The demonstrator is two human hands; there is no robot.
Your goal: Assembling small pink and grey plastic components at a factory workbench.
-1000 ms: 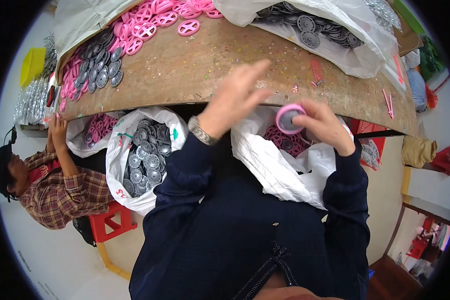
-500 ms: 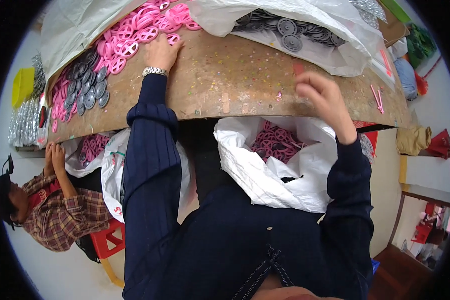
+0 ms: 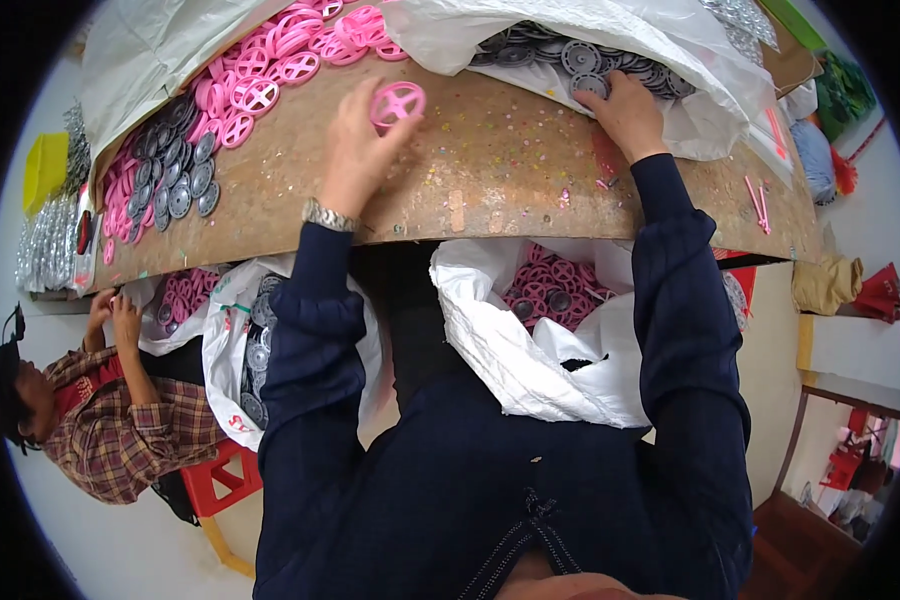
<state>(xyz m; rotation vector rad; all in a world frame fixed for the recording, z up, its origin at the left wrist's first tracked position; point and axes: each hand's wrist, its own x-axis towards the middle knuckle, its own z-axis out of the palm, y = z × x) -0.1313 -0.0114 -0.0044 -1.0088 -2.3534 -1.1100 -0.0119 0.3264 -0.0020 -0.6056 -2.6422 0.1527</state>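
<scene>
My left hand (image 3: 358,150) is raised over the table with a pink plastic wheel ring (image 3: 398,104), cross-spoked, between thumb and fingers. At the table's far side, my right hand (image 3: 632,118) has its fingers and thumb on a grey plastic wheel disc (image 3: 588,86). That disc lies at the front of a heap of grey discs (image 3: 580,57), partly under a white plastic sack (image 3: 715,110). A large heap of pink rings (image 3: 260,96) spreads at the far left, with more grey discs (image 3: 178,203) beside it.
An open white woven sack (image 3: 490,350) below the table edge holds pink rings with a few grey discs. Another white bag (image 3: 225,350) with grey discs hangs at left. A co-worker in a plaid shirt (image 3: 125,440) sits there. Two pink sticks (image 3: 757,205) lie at right.
My left hand has lifted a pink ring off the heap and moved nearer and to the right. My right hand has reached away from me to the grey discs.
</scene>
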